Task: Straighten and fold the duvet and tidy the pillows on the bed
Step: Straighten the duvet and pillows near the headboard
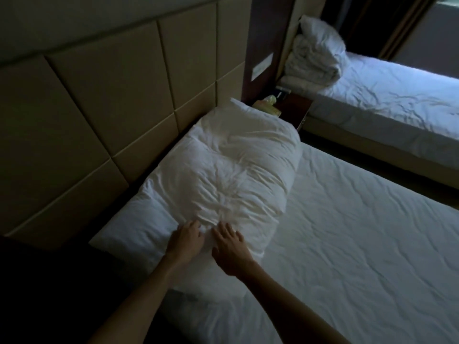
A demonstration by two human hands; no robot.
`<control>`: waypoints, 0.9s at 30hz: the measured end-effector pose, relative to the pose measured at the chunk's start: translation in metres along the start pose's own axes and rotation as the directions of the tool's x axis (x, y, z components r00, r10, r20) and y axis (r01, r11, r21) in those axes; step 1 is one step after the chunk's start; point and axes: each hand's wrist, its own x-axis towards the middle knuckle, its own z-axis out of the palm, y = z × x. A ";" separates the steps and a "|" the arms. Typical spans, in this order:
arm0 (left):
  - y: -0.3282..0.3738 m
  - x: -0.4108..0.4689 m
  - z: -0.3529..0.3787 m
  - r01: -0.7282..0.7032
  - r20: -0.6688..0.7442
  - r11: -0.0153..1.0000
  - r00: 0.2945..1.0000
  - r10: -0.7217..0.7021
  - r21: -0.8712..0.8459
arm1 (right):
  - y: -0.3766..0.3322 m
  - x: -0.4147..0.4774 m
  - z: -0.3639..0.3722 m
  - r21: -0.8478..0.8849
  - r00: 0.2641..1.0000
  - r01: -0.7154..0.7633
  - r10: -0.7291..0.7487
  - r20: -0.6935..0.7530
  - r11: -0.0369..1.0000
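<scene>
A folded white duvet (233, 170) lies as a thick bundle along the head of the near bed (360, 244), against the padded headboard (104, 100). A white pillow (131, 227) pokes out from under its near left end. My left hand (185, 240) rests on the duvet's near edge with the fingers bent down into the fabric. Just to its right, my right hand (229, 247) lies flat on the same edge with fingers spread. Both hands touch the duvet, close together.
A dark nightstand (295, 108) with a yellowish object stands between the beds. The second bed (397, 95) at the back right carries another folded duvet (315, 58) and pillow. A gap of floor separates the beds. A window glows at the top right.
</scene>
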 end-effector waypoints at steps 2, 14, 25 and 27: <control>0.011 -0.008 -0.004 -0.028 -0.003 1.000 1.000 0.028 -0.014 | 0.003 -0.016 -0.004 0.053 0.999 -0.030 0.030 -0.015 0.998; 0.075 -0.003 0.000 -0.299 -0.027 0.951 0.953 0.302 0.082 | 0.085 -0.054 -0.007 0.394 0.915 -0.269 0.361 -0.181 0.879; 0.193 0.100 0.161 -0.800 0.555 0.159 0.529 0.642 0.579 | 0.210 0.013 0.111 0.677 0.804 -0.349 0.578 -0.140 0.649; 0.198 0.119 0.195 -0.786 0.658 -0.006 0.513 0.551 0.618 | 0.229 0.033 0.138 0.716 0.815 -0.347 0.573 -0.090 0.605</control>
